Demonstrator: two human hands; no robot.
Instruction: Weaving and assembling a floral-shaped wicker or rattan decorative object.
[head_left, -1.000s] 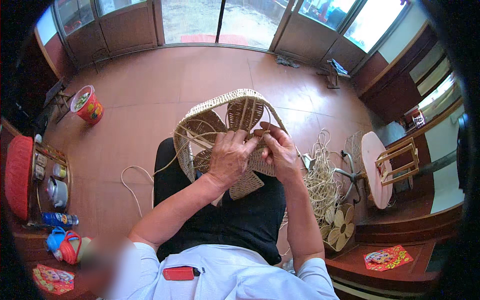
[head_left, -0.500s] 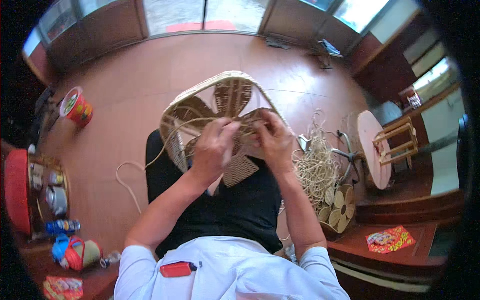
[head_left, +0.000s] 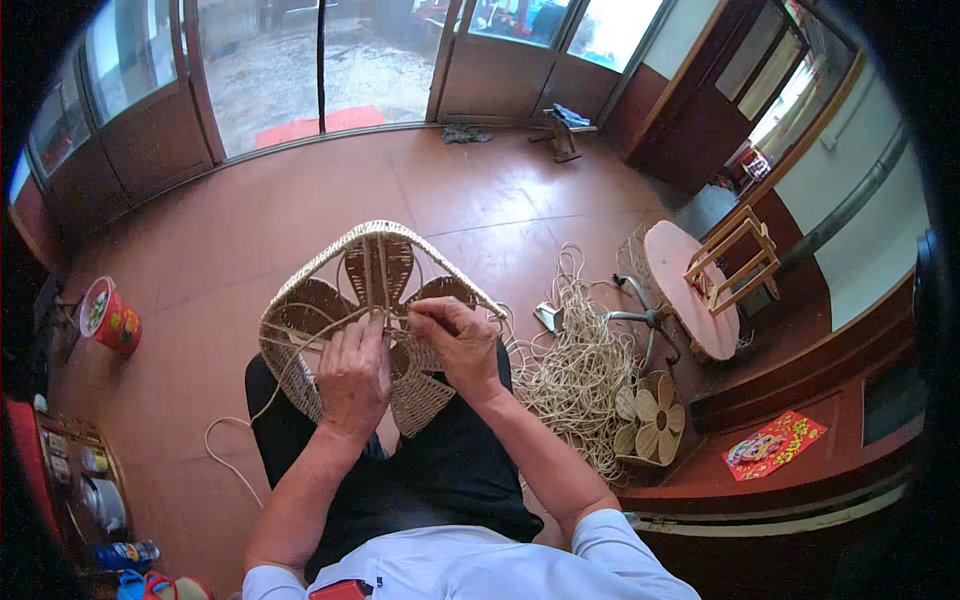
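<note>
- Your work, a woven basket with petal-shaped panels (head_left: 377, 272), sits tilted on your lap at twelve o'clock from your belly.
- Your left hand (head_left: 353, 375) lies on its weave; you cannot tell here whether those fingers grip.
- Your right hand (head_left: 462, 348) pinches a cord strand (head_left: 399, 316) over the panels.
- At four o'clock from the basket, you have a heap of loose cord (head_left: 575, 375) and, past it, a woven flower piece (head_left: 657, 425).
- At nine, a red bucket (head_left: 123, 328) holds green-and-white contents, too small to identify.
- At eight, a metal kettle (head_left: 104, 503) stands near tins (head_left: 94, 459).
</note>
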